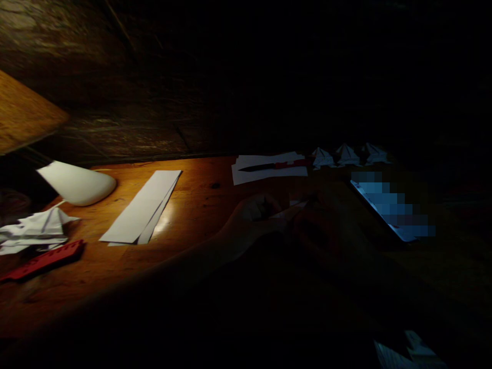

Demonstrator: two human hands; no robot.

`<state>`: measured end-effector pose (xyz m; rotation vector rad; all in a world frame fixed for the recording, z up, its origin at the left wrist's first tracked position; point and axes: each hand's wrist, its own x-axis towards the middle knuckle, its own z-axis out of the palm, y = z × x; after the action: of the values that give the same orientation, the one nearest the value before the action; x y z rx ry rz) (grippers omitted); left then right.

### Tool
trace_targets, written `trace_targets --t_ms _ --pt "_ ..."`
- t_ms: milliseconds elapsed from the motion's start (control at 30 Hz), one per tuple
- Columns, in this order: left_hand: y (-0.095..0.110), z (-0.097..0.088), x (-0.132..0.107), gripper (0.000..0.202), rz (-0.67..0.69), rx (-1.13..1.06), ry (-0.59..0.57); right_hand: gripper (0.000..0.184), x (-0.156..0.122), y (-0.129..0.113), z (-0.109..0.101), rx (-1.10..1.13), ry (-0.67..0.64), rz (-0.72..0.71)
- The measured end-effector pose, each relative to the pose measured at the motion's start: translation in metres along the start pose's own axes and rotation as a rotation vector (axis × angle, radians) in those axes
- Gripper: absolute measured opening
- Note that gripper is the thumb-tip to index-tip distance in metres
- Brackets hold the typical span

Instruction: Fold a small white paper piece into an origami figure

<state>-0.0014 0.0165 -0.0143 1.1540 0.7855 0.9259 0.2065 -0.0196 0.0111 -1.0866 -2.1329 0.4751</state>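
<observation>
Both of my hands meet over the dim middle of the wooden table. My left hand (248,218) is closed, its fingers pinching a small piece of folded white paper (285,213). Close against it on the right, my right hand (317,228) is bent round the same paper near its far edge. Deep shadow hides most of the right fingers and the paper's exact folds. Beyond the hands, a knife (269,166) with a dark blade and red handle lies across white paper sheets (246,177).
Left are a lamp (79,184), paper strips (144,207), folded paper (40,228) and a red slotted object (46,260). Folded paper figures (347,155) line the back right, near a lit, blurred-out screen (384,202). More paper (411,351) shows at lower right.
</observation>
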Motion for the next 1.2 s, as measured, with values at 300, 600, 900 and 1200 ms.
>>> trace_targets --t_ms 300,600,900,1200 --pt "-0.001 0.001 -0.002 0.030 -0.012 -0.014 0.010 0.009 -0.001 0.001 -0.001 -0.003 0.006 -0.055" --pt "-0.001 0.000 -0.001 0.032 -0.031 -0.005 0.035 0.005 -0.003 0.002 0.001 -0.024 0.010 -0.107" --pt "0.002 0.005 -0.004 0.026 0.008 0.093 0.064 0.005 -0.003 0.006 0.002 -0.162 0.022 -0.105" --pt "0.002 0.006 -0.007 0.022 0.079 0.173 0.065 0.008 -0.003 0.010 0.004 -0.070 -0.003 -0.094"
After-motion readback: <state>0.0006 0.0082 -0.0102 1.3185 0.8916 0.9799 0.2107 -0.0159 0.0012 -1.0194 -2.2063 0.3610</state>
